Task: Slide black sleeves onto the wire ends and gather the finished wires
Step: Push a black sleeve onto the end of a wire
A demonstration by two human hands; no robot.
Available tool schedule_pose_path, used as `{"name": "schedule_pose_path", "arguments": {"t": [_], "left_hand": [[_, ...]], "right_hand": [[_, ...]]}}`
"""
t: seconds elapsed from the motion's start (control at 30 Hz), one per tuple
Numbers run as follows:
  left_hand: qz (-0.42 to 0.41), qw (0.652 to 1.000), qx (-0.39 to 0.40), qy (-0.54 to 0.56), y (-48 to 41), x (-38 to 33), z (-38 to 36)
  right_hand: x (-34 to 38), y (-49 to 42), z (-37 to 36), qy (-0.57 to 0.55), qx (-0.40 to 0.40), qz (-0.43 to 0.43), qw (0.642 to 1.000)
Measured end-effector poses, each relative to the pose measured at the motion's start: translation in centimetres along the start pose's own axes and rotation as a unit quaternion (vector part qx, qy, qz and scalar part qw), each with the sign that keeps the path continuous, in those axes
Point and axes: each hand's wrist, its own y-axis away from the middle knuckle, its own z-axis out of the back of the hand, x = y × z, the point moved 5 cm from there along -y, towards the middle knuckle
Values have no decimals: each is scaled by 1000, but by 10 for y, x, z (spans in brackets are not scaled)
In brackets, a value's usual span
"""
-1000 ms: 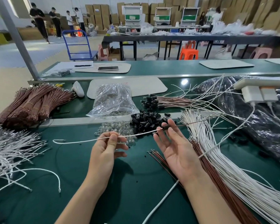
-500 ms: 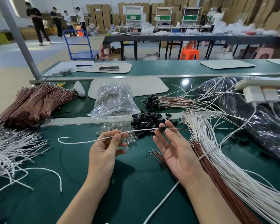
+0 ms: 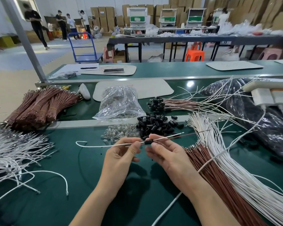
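Black sleeve sits on the white wire, above the middle of the counter | left hand pinches the white wire | right hand pinches the black sleeve

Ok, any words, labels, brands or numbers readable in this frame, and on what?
Nothing legible.
Labels on the cardboard boxes: too small and blurred.
Paper sheet under the pen: no readable writing.
Orange marks on the white mat: too faint.
White chargers: no print visible.
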Motion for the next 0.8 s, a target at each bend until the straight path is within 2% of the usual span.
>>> {"name": "schedule_pose_path", "arguments": {"t": [0.3,0.67,0.8], "left_hand": [[-4,1000,17,-4,0,-3,-1],[-2,997,57,-51,3,-2,-5],[0,998,26,-49,1,-1,-2]], "right_hand": [[0,2,-9,-17,19,-15,1000],[-4,1,1,38,-38,7,999],[-2,0,1,45,-48,19,998]]}}
